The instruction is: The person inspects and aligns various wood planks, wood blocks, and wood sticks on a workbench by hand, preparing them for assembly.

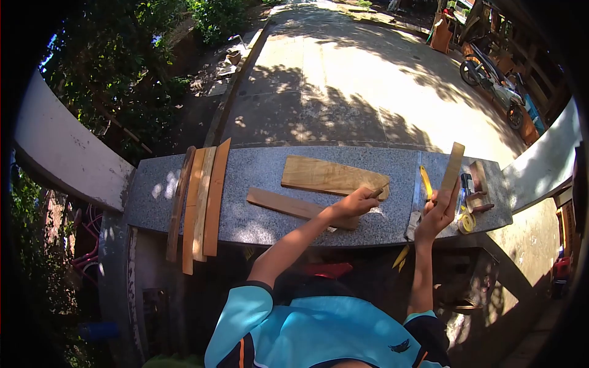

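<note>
My left hand (353,203) is closed round a small dark object, too small to name, above the right end of a wide, light wooden board (325,174). A narrower, reddish board (285,204) lies below it, its right end under my left hand and wrist. My right hand (437,216) grips a flat wooden strip (453,167) that points up and away. Close to that hand are a yellow-handled tool (426,183), a yellow tape roll (467,223) and a wooden hand plane (480,187).
Several long wooden strips (211,196) lie across the left part of the speckled stone counter (257,159), overhanging its near edge. White curved posts (67,138) flank the counter. Beyond are a paved yard (343,73), plants and a parked motorcycle (496,86).
</note>
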Tool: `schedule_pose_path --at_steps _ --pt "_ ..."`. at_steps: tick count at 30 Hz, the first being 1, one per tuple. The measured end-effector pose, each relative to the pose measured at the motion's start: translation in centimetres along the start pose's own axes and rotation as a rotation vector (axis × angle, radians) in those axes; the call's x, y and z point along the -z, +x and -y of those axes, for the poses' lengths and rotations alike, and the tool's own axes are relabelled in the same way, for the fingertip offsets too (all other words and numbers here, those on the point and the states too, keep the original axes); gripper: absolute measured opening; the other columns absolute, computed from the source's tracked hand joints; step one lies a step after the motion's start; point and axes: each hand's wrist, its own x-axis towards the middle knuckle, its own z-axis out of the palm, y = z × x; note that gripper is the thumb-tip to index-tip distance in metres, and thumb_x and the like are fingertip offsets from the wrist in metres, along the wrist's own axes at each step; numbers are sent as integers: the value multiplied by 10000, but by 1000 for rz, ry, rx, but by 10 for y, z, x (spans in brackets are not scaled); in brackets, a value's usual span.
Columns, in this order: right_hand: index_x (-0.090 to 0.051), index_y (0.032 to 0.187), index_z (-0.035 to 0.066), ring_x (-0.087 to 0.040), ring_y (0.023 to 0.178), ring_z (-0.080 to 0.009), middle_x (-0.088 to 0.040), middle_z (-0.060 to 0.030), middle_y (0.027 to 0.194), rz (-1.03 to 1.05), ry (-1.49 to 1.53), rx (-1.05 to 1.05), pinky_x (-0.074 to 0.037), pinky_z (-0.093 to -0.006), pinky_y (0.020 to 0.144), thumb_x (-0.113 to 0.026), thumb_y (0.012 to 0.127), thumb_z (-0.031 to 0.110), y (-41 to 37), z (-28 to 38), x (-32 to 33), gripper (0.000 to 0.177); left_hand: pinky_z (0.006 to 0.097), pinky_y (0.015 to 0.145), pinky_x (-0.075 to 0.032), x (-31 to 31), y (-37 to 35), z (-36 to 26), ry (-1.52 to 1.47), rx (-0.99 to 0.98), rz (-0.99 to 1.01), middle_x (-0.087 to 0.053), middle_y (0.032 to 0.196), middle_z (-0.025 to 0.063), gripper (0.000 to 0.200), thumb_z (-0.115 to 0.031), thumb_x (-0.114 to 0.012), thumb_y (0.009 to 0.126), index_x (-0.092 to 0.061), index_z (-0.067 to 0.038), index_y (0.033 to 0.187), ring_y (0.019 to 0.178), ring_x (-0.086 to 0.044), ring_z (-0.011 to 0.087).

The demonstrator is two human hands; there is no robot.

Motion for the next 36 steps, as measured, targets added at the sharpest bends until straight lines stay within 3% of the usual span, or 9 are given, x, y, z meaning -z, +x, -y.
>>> schedule_pose_path --at_steps 3,6,8,11,15,22,27,34,36 --pt "-526 1197 31 -378 525 -16 -496 19 682 321 -200 24 -313 -176 471 -430 912 223 -13 -25 0 357 216 415 -269 -3 2 -8 -111 36 -33 -358 533 -72 257 -166 -500 858 -447 -93 618 464 -339 33" --pt "-535 1187 29 -408 544 -28 -505 14 674 125 8 -151 -335 -181 493 -466 902 214 -15 -3 -1 347 218 367 -240 1 2 -14 -129 71 -4 -334 481 -60 316 -147 -477 837 -389 -110 536 406 -314 38" --pt "-531 1192 32 -393 539 -18 -486 22 631 -198 97 -20 -314 -171 474 -454 904 259 -19 -7 -19 375 217 347 -202 5 8 -2 -190 101 3 -300 484 -70 297 -142 -461 836 -357 -134 557 396 -270 29" --pt "-486 1240 46 -339 504 0 -462 30 626 398 -173 -223 -264 -168 422 -425 909 266 -12 -10 -5 403 211 345 -186 8 9 -4 -252 98 9 -286 490 -77 285 -134 -455 835 -347 -142 572 397 -255 26" --pt "-431 1285 56 -314 441 -7 -460 22 638 -88 44 -235 -253 -171 383 -389 913 232 -21 -19 -11 413 224 348 -185 10 11 1 -301 134 1 -289 475 -73 316 -144 -474 836 -328 -140 556 381 -250 35" --pt "-353 1275 73 -364 430 -43 -474 -30 706 -242 542 -374 -309 -183 380 -384 940 284 -73 -62 -70 398 210 351 -190 2 4 -9 -236 153 -108 -338 502 -77 252 -194 -502 840 -398 -140 617 390 -267 20" --pt "-285 1308 146 -386 496 -47 -461 -16 733 -448 446 -405 -312 -193 405 -390 930 300 -81 -94 -118 421 209 340 -178 -1 -2 -8 -347 91 -259 -309 488 -69 285 -204 -500 852 -369 -135 608 377 -252 29" --pt "-239 1324 98 -388 505 -54 -430 -23 707 -319 326 -365 -359 -209 415 -396 923 253 -84 -86 -120 458 229 346 -115 26 -3 13 -775 72 -484 -240 512 -46 313 -280 -464 876 -324 -139 635 391 -163 63" --pt "-232 1326 98 -390 504 -55 -424 -26 704 -284 259 -343 -363 -210 416 -396 925 253 -84 -88 -120 461 245 445 -258 33 -7 8 -919 -114 -426 -315 586 -17 241 -264 -456 863 -375 -125 683 486 -285 99"
